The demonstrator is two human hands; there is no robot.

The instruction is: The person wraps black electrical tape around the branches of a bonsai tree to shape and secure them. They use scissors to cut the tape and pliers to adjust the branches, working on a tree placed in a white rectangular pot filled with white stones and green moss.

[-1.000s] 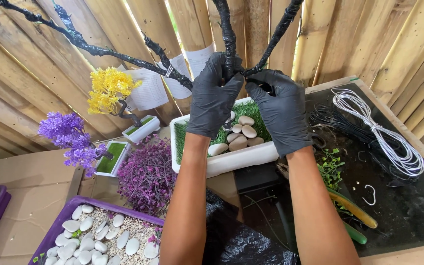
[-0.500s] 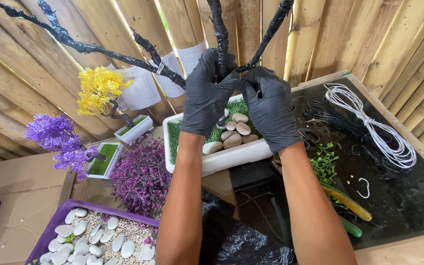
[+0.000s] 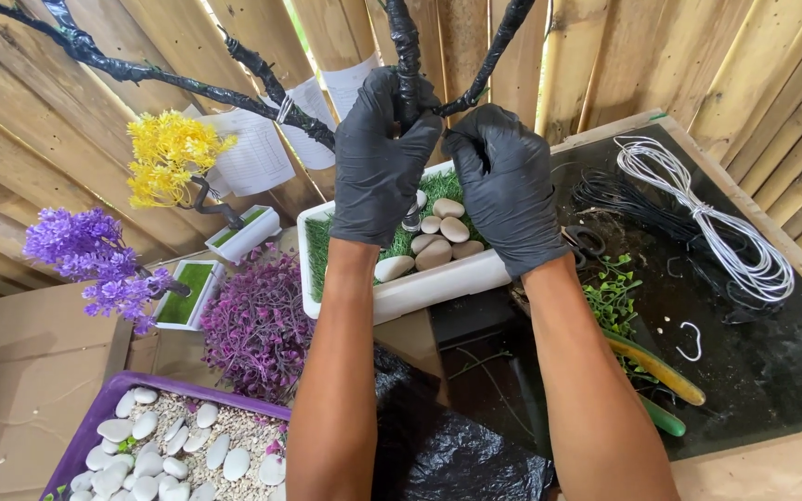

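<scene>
Both my hands wear black gloves. My left hand [image 3: 378, 162] is closed around the black-taped trunk [image 3: 407, 56] of an artificial tree, just below where its branches fork. My right hand [image 3: 508, 186] pinches the same trunk from the right, fingertips at the fork. Black-wrapped branches [image 3: 155, 72] spread up and to the left. Under my hands stands a white rectangular planter [image 3: 424, 283] with green turf and pale pebbles; the trunk's base is hidden behind my hands.
A coil of white wire [image 3: 717, 223] and black wire [image 3: 624, 199] lie on the dark mat at right, with green-handled pliers [image 3: 656, 376]. At left stand a yellow flower tree [image 3: 167, 153], a purple one [image 3: 85, 255], a purple bush [image 3: 257, 325] and a purple tray [image 3: 95, 427] of pebbles. A bamboo wall is behind.
My hands stay on the trunk fork. The view has shifted slightly, and my right-hand fingers have closed in tighter at the fork.
</scene>
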